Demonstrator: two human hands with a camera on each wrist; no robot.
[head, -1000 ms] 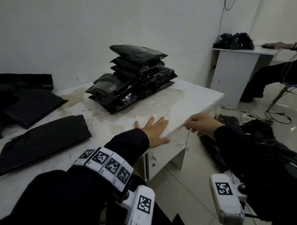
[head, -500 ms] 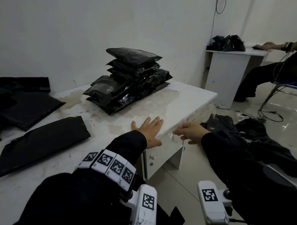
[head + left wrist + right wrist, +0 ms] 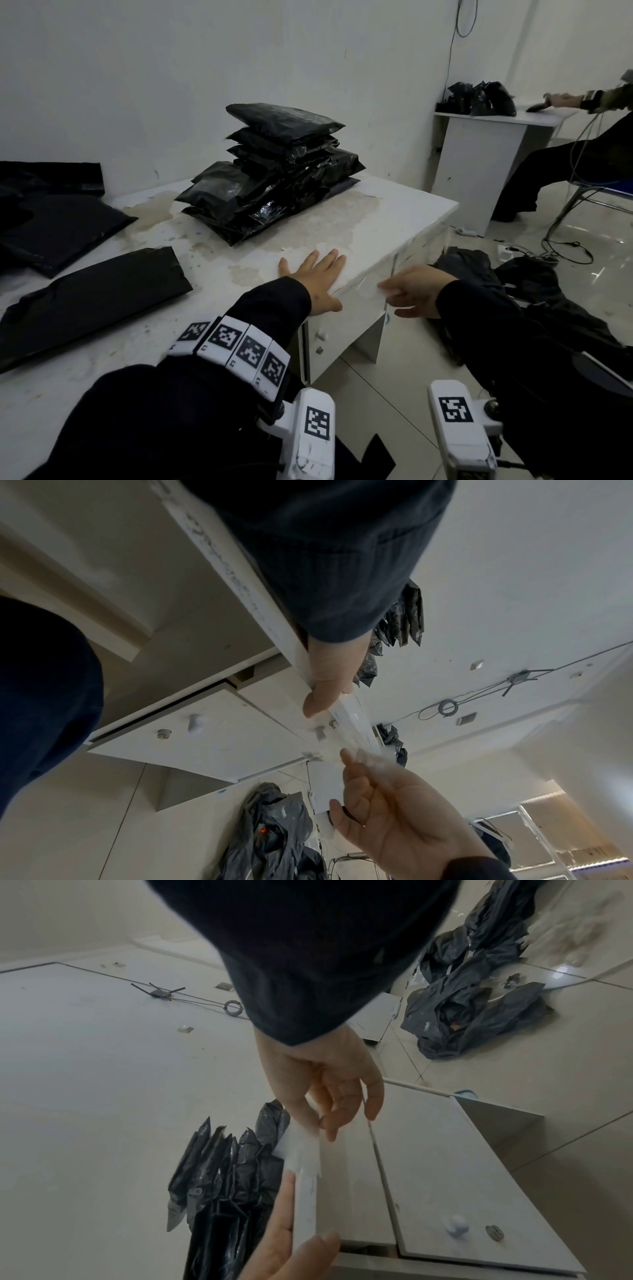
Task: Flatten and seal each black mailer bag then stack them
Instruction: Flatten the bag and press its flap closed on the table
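A tall stack of sealed mailers [image 3: 274, 171] stands far on the desk [image 3: 394, 219] — flat bags [image 3: 89, 301] at left remain. Left hand [image 3: 317, 282] lies flat, fingers straight and together; right hand [image 3: 412, 294] pinches a clear strip [image 3: 301, 1150].

left hand [image 3: 318, 286] is flat, palm down, fingers straight and slightly spread, thumb hooked over the front edge right by the corner. dark sleeve runs back along that arm with a band of white marker blocks around the forearm. right hand [image 3: 412, 294] is just beside it, out past the edge, a bit blurry. its thumb and fingertips [image 3: 330, 1130] pinch a thin clear strip [image 3: 352, 723], other fingers loosely curled. right arm's in a dark sleeve too, reaching in from the lower right.
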